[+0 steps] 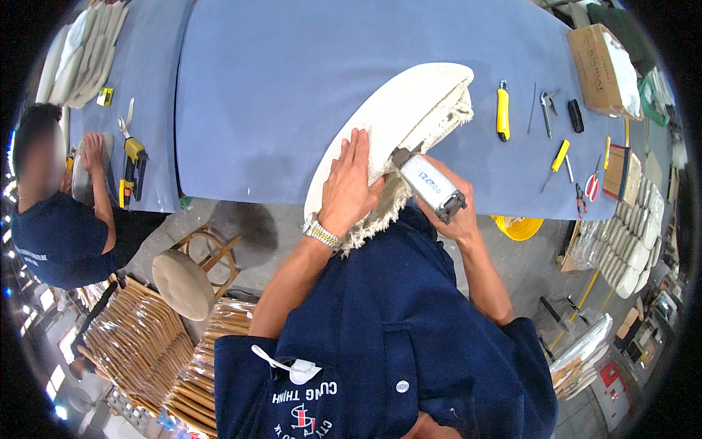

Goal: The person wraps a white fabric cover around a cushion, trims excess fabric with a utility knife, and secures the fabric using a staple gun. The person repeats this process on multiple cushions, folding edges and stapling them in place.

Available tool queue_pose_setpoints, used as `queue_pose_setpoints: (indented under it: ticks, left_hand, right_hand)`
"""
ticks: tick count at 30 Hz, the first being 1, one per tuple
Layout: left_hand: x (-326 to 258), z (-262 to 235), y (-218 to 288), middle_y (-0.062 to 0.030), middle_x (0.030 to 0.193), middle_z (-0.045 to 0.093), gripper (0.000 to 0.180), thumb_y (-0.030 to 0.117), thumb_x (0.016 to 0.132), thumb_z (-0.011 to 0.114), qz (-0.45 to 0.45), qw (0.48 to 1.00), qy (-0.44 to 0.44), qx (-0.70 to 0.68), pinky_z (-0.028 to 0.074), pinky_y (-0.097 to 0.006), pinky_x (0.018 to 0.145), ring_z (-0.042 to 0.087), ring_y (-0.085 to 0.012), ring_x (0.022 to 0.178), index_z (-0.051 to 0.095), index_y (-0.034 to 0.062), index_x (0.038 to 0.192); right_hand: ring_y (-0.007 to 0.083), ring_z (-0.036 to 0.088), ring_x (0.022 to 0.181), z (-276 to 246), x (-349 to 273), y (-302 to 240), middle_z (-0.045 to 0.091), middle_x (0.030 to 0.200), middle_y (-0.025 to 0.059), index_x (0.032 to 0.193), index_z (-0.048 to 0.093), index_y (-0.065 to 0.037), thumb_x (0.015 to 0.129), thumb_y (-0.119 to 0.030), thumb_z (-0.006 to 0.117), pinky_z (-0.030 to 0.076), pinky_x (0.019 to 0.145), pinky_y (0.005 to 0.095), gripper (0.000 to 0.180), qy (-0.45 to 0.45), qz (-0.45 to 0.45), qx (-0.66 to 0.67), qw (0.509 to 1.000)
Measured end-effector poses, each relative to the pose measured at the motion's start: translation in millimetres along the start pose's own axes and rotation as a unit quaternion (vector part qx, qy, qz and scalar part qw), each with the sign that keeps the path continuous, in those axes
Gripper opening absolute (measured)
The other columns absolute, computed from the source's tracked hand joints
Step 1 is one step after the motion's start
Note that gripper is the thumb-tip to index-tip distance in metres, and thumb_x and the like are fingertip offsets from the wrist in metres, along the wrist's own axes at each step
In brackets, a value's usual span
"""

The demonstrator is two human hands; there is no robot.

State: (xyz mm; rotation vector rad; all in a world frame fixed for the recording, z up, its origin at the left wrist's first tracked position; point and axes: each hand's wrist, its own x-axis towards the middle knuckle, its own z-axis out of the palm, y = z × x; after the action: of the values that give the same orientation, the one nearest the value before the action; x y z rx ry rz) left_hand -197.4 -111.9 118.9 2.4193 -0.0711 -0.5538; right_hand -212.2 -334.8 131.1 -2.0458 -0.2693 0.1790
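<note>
Item in hand: a cream upholstered seat pad (398, 110), oval, held tilted on edge against the near rim of the blue-covered desk (292, 88), its frayed fabric fringe (380, 212) hanging toward the person's body. Left hand (349, 186): laid flat, fingers together and extended, pressed on the fabric face of the pad near its lower edge; nothing is enclosed by it. Right hand (446, 212): grip clamped around a grey staple gun (430, 184), whose nose is set against the pad's folded edge just beside the left fingertips. For the step to be done well, it is judged that the fabric should be kept drawn taut under the flat palm, the gun nose seated square on the fold, and the left fingers held clear of the firing line. Also on the desk, well apart to the right: a yellow utility knife (503, 111), a yellow-handled screwdriver (557, 159), red-handled scissors (591, 186), a cardboard box (599, 69). At the far left, another person (58, 219) is seated by a yellow power tool (131, 168).
</note>
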Motion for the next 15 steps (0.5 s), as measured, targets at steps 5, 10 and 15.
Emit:
queue_pose_setpoints:
  ticks: [5,10,15]
  left_hand:
    - [-1.5,1.2,2.9,-0.0275,0.166,0.028,0.093,0.014,0.085,0.073,-0.002,1.0,0.013,0.017,0.039,-0.049,0.119,0.033,-0.044,0.151,0.021,-0.0053,0.16]
    - [-3.0,6.1,14.0,-0.0281,0.164,0.031,0.094,0.007,0.081,0.073,-0.015,0.998,0.031,0.044,0.038,-0.053,0.119,0.034,-0.0433,0.151,0.022,-0.0052,0.159]
    - [1.5,13.0,7.9,-0.0321,0.161,0.034,0.09,0.004,0.08,0.074,0.007,0.998,0.06,0.031,0.04,-0.058,0.117,0.037,-0.0465,0.149,0.028,-0.0078,0.157]
  right_hand:
    - [0.0307,0.07,0.12,-0.6,-5.5,1.6,0.071,0.129,0.0201,0.131,0.065,0.004,0.08,-0.006,0.075,0.052,0.103,0.0383,0.052,-0.025,-0.008,0.017,1.0]
    - [0.0342,0.07,0.118,-5.8,4.7,-3.1,0.071,0.128,0.0195,0.132,0.064,0.002,0.079,-0.008,0.075,0.054,0.101,0.0392,0.055,-0.055,0.008,0.015,0.998]
    - [0.0359,0.07,0.115,-1.4,6.6,-8.0,0.071,0.128,0.0188,0.135,0.063,-0.002,0.079,-0.013,0.075,0.056,0.096,0.039,0.058,-0.046,0.061,0.022,0.997]
